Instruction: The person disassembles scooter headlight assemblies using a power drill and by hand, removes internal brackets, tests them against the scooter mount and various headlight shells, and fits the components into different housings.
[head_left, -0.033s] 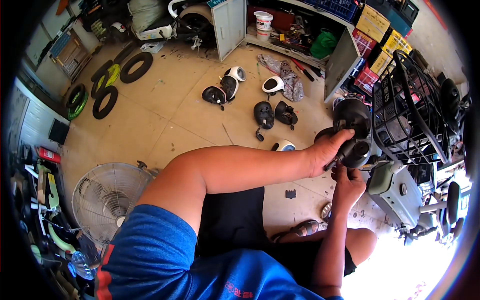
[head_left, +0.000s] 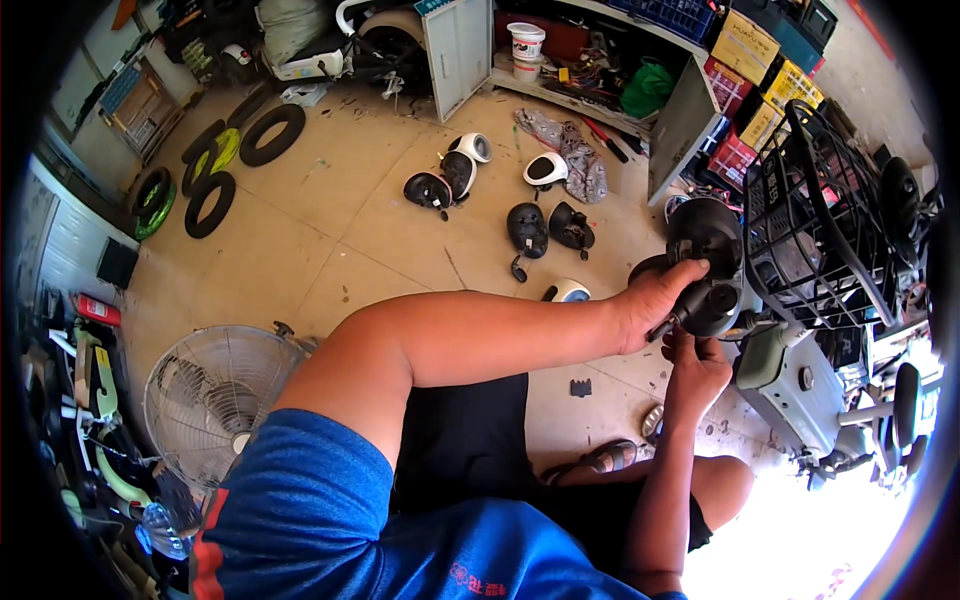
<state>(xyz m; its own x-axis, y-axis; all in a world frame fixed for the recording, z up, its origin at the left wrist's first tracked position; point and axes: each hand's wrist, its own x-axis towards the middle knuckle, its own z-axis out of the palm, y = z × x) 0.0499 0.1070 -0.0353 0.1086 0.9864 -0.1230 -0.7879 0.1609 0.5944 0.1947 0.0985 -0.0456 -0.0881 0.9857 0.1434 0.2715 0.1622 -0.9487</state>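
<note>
My left hand [head_left: 650,310] is closed on a black rounded plastic assembly [head_left: 712,305] at right of centre, thumb across its middle and a round knob beside it. Just below, my right hand [head_left: 697,372] has its fingers bent against the underside of this assembly; whatever they pinch is hidden. Black housings [head_left: 527,230] and white-and-black ones [head_left: 546,168] lie scattered on the floor ahead, near a patterned grey cloth [head_left: 585,175]. A small dark piece [head_left: 580,388] lies on the floor left of my right hand.
A black wire basket [head_left: 800,220] and olive scooter body [head_left: 790,390] stand close on the right. A fan [head_left: 200,400] sits at lower left, with several tyres [head_left: 210,205] beyond. An open metal cabinet [head_left: 455,65], stacked boxes [head_left: 745,45] and red-handled tool [head_left: 605,140] are at the back.
</note>
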